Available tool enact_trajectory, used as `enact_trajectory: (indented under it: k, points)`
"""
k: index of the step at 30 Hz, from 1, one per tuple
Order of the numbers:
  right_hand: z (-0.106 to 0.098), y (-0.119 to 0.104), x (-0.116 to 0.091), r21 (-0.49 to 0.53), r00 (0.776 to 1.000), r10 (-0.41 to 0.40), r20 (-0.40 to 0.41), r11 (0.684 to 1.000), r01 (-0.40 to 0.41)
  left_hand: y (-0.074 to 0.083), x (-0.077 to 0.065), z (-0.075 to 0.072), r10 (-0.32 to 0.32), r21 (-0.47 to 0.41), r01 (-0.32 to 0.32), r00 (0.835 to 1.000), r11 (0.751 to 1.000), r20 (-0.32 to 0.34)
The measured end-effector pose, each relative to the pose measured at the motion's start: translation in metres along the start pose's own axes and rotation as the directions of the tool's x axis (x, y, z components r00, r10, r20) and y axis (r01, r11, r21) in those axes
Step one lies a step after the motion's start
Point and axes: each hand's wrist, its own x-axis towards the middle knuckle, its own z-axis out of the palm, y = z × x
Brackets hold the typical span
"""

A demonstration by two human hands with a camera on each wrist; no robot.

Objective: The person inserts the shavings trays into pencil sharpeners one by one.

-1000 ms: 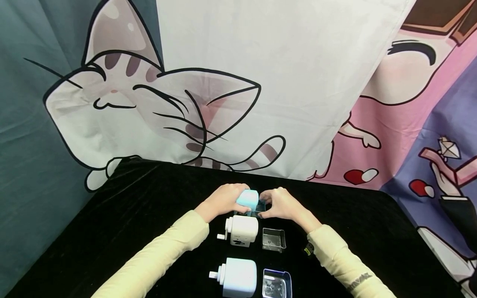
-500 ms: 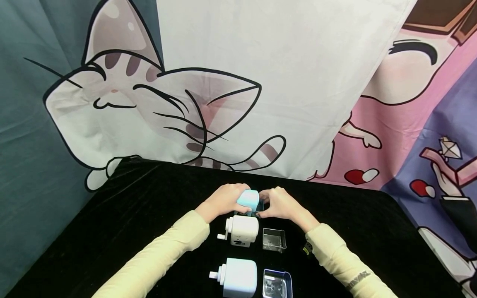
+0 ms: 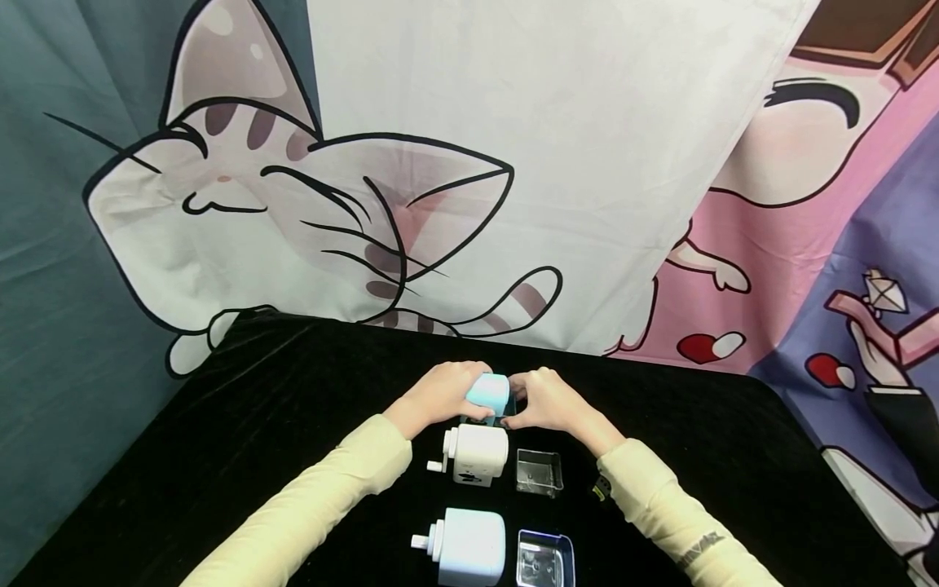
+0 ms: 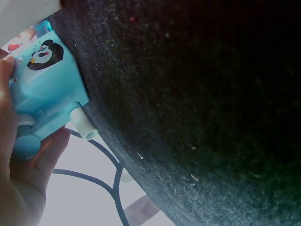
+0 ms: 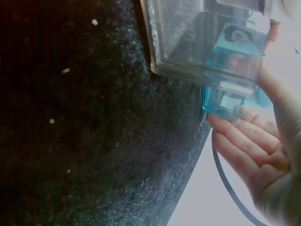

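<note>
Gripping blue sharpener in left hand, between thumb and fingers; pinching translucent drawer at its side with right hand.

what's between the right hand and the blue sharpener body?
A translucent blue drawer, held by the right hand beside the blue sharpener body. The right wrist view shows it, partly behind a clear tray; the head view, a sliver.
</note>
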Motion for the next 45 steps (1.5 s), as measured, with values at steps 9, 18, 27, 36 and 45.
enact_trajectory:
  k: [9, 18, 27, 36, 45]
  points:
    - [0.0002, -0.0009, 0.0000, 0.011, 1.000, -0.007, -0.003, 1.000, 0.007, -0.0010, -0.0009, -0.0001, -0.012, -0.006, 0.012, 1.000, 1.000, 0.001]
    - [0.0039, -0.0004, -0.0008, 0.041, 1.000, 0.020, -0.003, 0.999, -0.020, -0.0017, -0.0008, 0.0003, -0.003, -0.008, 0.003, 1.000, 1.000, -0.001]
    - [0.0012, -0.0012, -0.0009, 0.035, 0.998, 0.065, 0.002, 0.997, -0.065, -0.0029, -0.0002, 0.0000, -0.001, -0.005, 0.001, 1.000, 1.000, -0.010]
    - [0.0032, 0.0006, -0.0031, 0.050, 0.997, 0.076, -0.007, 0.996, -0.075, -0.0023, -0.0008, 0.0000, -0.004, -0.016, 0.004, 1.000, 1.000, -0.007]
    - [0.0027, -0.0009, -0.0039, 0.055, 0.997, 0.075, -0.006, 0.996, -0.075, 0.0001, -0.0003, -0.0007, 0.009, -0.002, -0.009, 1.000, 1.000, -0.009]
